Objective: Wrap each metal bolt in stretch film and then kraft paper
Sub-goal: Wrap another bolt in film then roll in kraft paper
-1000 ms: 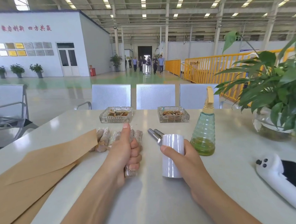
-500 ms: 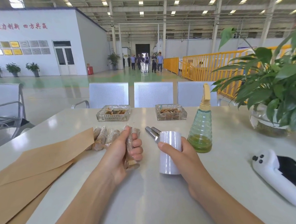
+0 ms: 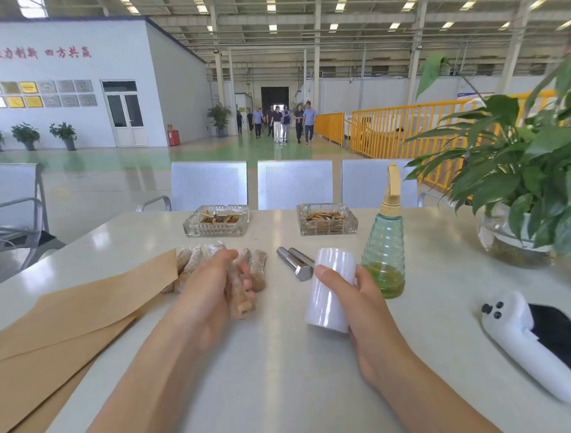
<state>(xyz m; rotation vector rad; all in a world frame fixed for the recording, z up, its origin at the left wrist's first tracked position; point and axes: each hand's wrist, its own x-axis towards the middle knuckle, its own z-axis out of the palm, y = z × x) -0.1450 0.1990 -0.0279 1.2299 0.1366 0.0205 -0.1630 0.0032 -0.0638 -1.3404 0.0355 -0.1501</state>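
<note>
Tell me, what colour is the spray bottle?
See-through green spray bottle, tan top; head view.

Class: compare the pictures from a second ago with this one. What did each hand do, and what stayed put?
The left hand lowered its wrapped bolt from upright toward the row of wrapped bolts, still gripping it. The right hand kept hold of the film roll, now tilted. The bare bolts and kraft paper stayed put.

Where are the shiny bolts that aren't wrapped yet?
The two bare bolts lie mid-table, just left of the film roll in the right hand.
</note>
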